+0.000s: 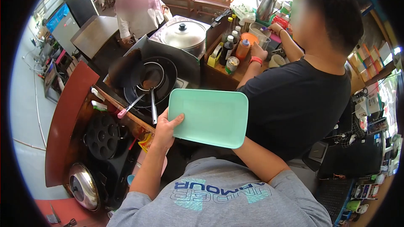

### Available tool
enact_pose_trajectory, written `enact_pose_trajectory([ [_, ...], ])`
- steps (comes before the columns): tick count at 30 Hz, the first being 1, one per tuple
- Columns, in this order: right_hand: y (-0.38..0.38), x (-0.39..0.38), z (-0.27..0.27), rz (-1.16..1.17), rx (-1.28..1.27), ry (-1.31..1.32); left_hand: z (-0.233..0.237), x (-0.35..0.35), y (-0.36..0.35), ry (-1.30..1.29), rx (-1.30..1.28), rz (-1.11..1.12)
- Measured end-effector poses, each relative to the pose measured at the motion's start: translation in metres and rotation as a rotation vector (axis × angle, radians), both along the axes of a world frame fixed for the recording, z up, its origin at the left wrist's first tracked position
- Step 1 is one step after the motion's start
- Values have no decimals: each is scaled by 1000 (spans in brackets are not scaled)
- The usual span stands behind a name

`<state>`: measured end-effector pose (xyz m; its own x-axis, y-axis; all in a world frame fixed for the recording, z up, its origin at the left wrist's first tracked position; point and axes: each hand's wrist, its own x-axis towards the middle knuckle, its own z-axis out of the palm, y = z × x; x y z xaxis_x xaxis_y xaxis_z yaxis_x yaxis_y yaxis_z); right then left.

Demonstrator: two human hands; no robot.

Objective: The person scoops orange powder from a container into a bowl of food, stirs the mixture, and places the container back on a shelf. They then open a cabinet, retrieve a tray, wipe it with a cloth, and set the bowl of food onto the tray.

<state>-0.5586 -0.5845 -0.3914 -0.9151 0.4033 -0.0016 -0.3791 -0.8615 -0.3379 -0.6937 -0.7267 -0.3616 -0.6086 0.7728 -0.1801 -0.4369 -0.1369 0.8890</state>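
A mint-green rectangular plastic tray (pixel 208 117) with a raised rim is held up in front of my chest, bare inside. My left hand (pixel 167 128) grips its left edge, thumb pressed on the upper face and the fingers tucked beneath. From the right, my right forearm (pixel 261 158) reaches under the tray; the hand itself is hidden there. Just beyond the tray, a frying pan (pixel 152 75) rests inside a dark wok (pixel 171 72) on the stove. Pink-tipped tongs (pixel 129 108) lie across the pan.
A lidded steel pot (pixel 182 35) stands behind the wok. To my right, a co-worker (pixel 301 96) in black reaches over a counter with sauce bottles (pixel 227 48). A molded pan (pixel 102 137) is at lower left. Another person (pixel 139 10) stands beyond the stove.
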Motion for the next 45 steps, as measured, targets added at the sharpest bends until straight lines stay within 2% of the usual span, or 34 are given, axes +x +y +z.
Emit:
enact_pose_trajectory([
  [2,-1,0,-2,-5,48,-29,-3,-6,-7,-99,-3,-97],
  [8,13,13,-9,-20,369,-184,-4,-16,-17,-55,28,-19],
  [9,20,19,-3,21,321,-173,-2,-20,-19,-56,29,-16],
  [11,35,20,25,207,19,-49,3,-32,-24,86,0,70],
  [12,33,23,34,215,21,-49,4,-35,-25,87,2,78],
  [14,27,28,42,47,220,-278,5,-39,-27,235,-100,123],
  [15,27,29,36,67,428,-430,5,-38,-28,236,-101,127],
  [18,32,31,28,7,409,-476,-3,-43,-24,269,-163,117],
  [20,35,35,29,-42,395,-482,-11,-58,-23,262,-114,307],
  [21,36,39,29,-93,375,-494,2,-65,-32,359,-219,344],
  [22,37,44,30,-98,375,-493,3,-71,-31,439,-153,490],
  [24,39,57,31,-121,365,-532,13,-69,-25,515,42,576],
  [25,40,62,27,-137,360,-536,28,-51,-13,682,0,552],
  [26,42,67,20,-106,368,-554,31,-40,-7,810,-105,388],
  [28,42,80,12,-114,369,-582,24,-20,22,1583,-62,237],
  [30,38,91,8,-182,361,-568,0,-6,43,1794,-283,66],
  [31,39,97,0,-271,418,-614,-13,3,47,1720,-405,26],
  [32,41,106,-7,-306,412,-617,-25,8,53,1646,-549,-116],
  [34,44,125,-23,-512,361,-660,-22,37,64,1622,-604,-259],
  [36,52,154,-41,-550,313,-693,-22,58,82,1498,-378,-370],
  [37,54,167,-52,-562,279,-738,-29,65,96,1188,-345,-354],
  [38,56,180,-63,-571,243,-781,-42,67,110,1195,-331,-379],
  [40,62,207,-71,-583,144,-826,-72,65,141,1173,-267,-79],
  [41,68,216,-77,-566,56,-868,-86,63,153,1141,-391,-106],
  [42,74,223,-85,-581,45,-867,-93,67,168,1147,-384,-122],
  [44,88,232,-104,-670,-80,-871,-110,77,193,963,-463,-158],
  [45,99,233,-108,-675,-92,-872,-150,74,206,1032,-403,-174],
])
